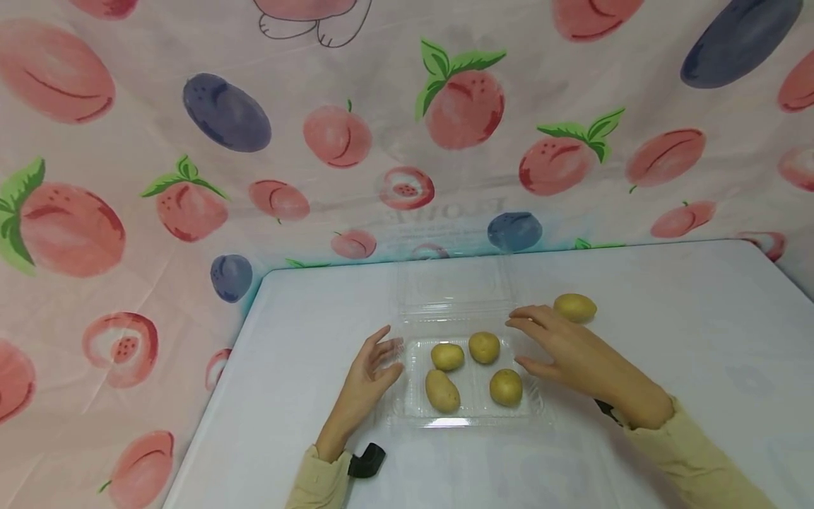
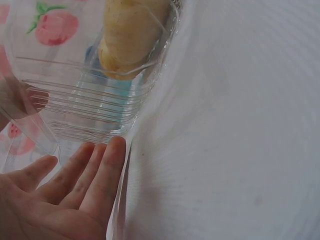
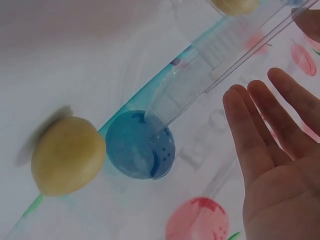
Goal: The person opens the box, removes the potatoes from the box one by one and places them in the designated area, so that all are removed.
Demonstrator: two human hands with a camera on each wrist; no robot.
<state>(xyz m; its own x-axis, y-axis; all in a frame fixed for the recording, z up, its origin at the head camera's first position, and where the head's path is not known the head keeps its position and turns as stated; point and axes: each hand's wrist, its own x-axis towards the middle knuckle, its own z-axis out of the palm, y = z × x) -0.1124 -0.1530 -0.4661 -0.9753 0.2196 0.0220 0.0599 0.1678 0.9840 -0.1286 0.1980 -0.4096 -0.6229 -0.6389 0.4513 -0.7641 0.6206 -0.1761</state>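
Observation:
A clear plastic clamshell container [image 1: 469,392] stands on the table with its lid [image 1: 454,286] folded back behind it. Several yellow potatoes lie inside, among them a longer one [image 1: 441,392] at the front left and a round one [image 1: 506,387] at the front right. My left hand [image 1: 362,385] is at the container's left side, fingers extended close to its ribbed wall [image 2: 90,100]; whether they touch is unclear. My right hand [image 1: 575,357] hovers by the right rim, its fingers spread and holding nothing. Just beyond that hand lies a loose potato [image 1: 575,308].
A white cloth covers the table [image 1: 280,332]. Behind and to the left hangs a fruit-printed curtain [image 1: 267,233], meeting the table's far edge. A black wrist mount [image 1: 367,461] sits beside the left sleeve [image 1: 319,481].

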